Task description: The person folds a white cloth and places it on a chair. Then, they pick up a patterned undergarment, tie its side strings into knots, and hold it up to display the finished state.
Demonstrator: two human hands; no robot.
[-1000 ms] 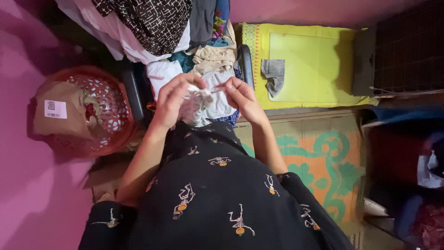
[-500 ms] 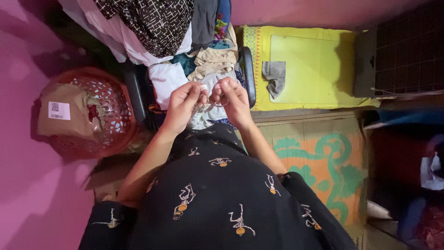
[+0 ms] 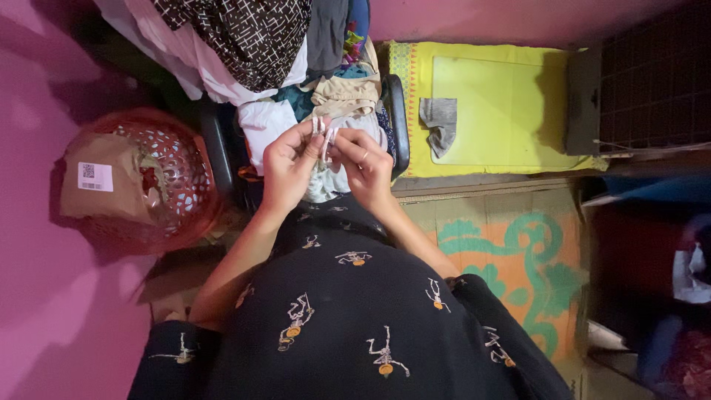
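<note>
Small white garment, perhaps an undergarment, pinched at its top edge between left hand and right hand, both grips closed on cloth, above the clothes pile; best kept taut, edges aligned, hands level.

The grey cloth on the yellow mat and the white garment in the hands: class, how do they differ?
The grey cloth is dark and lies loose on the yellow mat, touched by nobody; the white garment is pale and pinched at its top edge by the left hand and right hand. The grey cloth lies flat; the white garment hangs down. Both are crumpled fabric.
</note>
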